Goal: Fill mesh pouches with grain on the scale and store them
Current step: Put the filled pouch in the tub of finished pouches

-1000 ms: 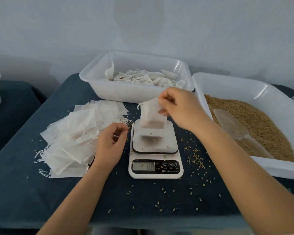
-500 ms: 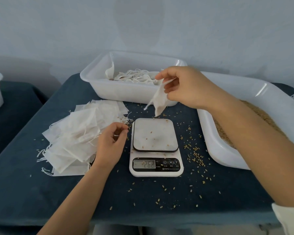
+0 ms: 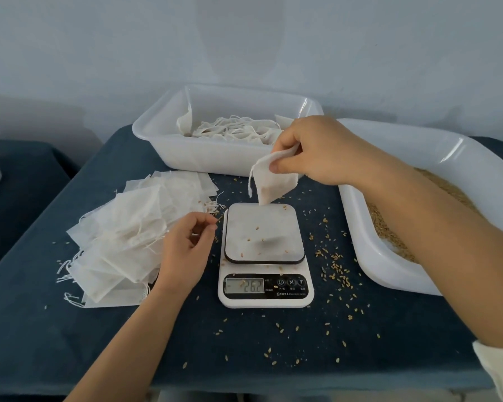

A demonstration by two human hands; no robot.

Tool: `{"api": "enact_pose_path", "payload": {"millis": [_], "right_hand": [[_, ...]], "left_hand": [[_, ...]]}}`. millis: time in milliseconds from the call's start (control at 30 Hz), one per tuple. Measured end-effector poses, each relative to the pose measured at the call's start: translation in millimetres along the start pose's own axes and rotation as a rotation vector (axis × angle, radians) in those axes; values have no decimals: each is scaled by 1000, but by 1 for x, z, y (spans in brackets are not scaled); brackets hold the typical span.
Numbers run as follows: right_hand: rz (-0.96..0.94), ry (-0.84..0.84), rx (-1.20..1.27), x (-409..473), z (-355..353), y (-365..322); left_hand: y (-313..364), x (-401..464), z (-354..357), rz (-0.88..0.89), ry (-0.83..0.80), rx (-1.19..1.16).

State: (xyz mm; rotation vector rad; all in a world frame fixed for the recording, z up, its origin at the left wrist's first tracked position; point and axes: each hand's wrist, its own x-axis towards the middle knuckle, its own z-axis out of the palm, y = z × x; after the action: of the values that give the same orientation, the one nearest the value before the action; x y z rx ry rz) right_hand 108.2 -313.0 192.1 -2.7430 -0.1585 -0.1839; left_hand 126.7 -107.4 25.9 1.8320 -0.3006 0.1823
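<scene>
The pouch point(image 3: 275, 181) hangs in the air just beyond the scale point(image 3: 265, 256), at its 12 o'clock, pinched at its top by the right hand point(image 3: 317, 152). A drawstring dangles on its left side. The plate beneath holds only stray grains. At the scale's 9 o'clock the left hand point(image 3: 186, 250) rests with fingers loosely curled, holding nothing, beside the empty pouches point(image 3: 122, 233). The storage bin point(image 3: 172, 152) sits at 12 o'clock, the grain bin point(image 3: 389, 256) at 3. This looks like the storing step: the next move calls for carrying the pouch over the bin's rim and letting go.
</scene>
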Motion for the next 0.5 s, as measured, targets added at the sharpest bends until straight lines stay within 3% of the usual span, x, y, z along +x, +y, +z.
{"api": "enact_pose_path", "payload": {"millis": [267,500], "right_hand": [[2,-67,13,17,-7,15],[91,132,64,92,-40,48]], "left_hand": [[5,4,3,-20,-85,-47],[2,44,15,-103,-5,-70]]}}
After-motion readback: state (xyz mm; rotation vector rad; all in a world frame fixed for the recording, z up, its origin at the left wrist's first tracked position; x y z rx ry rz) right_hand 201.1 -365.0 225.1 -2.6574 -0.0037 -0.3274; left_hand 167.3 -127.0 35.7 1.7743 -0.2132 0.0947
